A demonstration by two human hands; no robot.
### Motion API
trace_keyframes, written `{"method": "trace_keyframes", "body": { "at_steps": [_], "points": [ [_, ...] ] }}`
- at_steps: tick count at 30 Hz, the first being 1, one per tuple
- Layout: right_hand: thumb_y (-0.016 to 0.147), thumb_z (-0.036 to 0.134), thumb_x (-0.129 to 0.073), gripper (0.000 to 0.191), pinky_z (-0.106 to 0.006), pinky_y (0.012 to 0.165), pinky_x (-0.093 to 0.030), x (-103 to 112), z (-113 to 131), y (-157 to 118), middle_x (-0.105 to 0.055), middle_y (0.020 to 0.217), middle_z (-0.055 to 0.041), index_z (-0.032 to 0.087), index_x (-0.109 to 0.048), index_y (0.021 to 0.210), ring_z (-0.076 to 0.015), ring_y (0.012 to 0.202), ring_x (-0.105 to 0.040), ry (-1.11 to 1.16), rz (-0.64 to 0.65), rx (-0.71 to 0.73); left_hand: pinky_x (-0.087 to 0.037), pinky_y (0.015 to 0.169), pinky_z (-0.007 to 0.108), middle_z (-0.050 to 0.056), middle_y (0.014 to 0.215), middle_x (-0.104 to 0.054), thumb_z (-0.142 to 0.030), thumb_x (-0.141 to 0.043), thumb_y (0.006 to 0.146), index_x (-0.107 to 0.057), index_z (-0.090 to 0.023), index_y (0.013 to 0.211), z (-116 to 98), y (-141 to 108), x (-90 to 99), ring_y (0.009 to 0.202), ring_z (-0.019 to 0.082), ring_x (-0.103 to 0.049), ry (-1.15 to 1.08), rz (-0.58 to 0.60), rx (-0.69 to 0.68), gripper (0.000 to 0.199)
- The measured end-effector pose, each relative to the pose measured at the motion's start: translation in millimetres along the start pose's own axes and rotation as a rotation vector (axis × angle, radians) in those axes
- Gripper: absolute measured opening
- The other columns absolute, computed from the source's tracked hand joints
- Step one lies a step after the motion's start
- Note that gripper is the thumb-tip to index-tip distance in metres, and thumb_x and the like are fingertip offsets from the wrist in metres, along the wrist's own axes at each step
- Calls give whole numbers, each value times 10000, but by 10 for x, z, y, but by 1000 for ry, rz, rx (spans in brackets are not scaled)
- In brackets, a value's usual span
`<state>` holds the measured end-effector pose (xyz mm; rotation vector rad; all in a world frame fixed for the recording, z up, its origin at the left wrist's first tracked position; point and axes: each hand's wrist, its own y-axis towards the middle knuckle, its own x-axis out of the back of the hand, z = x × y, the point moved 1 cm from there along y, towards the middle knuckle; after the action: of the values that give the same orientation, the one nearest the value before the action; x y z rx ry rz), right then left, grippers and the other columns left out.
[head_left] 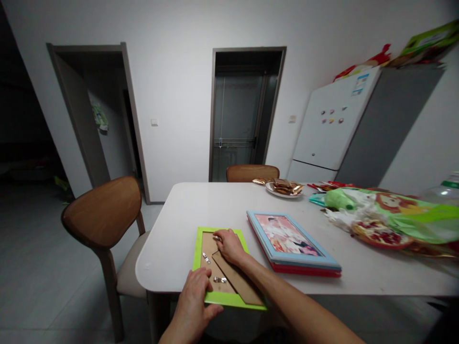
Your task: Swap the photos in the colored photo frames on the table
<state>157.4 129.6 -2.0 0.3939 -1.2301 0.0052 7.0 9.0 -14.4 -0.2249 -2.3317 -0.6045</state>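
Observation:
A lime-green picture frame (232, 300) lies face down at the table's near edge, its brown backing board (207, 239) facing up. A brown stand flap (240, 282) lies slanted across the board. Two small metal clips, one on the left (206, 258) and one lower down (220, 280), are fixed to the board. My left hand (191, 301) grips the frame's lower left corner, fingers on the left side and thumb by the bottom edge. My right hand (231, 246) reaches over the flap, its fingertips closed on a shiny metal clip near the top, mostly covered by the fingers.
Right of the frame is a stack of blue and red picture frames (294, 239). Behind them stands a plate of wrapped snacks (284, 190). Plastic bags (405, 210) and an opened pomegranate (380, 234) crowd the right side. Wooden chairs stand left (103, 210) and behind (253, 173).

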Motion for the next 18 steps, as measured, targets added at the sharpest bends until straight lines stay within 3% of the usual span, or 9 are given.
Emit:
{"method": "trace_keyframes", "body": {
  "at_steps": [4,11,18],
  "points": [
    [764,172,-417,263,-274,775,-305,-11,-2,6,-608,972,-55,193,-603,948,-182,894,-465,-4,3,18,-313,945,432,88,1087,-541,-67,-711,515,-497,-189,760,-9,8,9,1078,245,-431,-3,11,3,347],
    [778,181,-410,245,-246,764,-306,62,90,34,-632,881,-18,226,-647,815,-149,816,-490,15,76,117,-275,965,439,67,1089,-542,-39,-708,488,-467,-198,702,-55,36,39,1078,247,-434,-15,31,21,359],
    [760,312,-443,312,-250,783,-332,298,128,-236,-572,1012,-70,189,-586,1009,-172,916,-494,85,22,80,-306,939,424,62,1093,-537,-53,-695,507,-464,-203,718,-44,18,39,1068,241,-438,-21,34,5,347]
  ]
}}
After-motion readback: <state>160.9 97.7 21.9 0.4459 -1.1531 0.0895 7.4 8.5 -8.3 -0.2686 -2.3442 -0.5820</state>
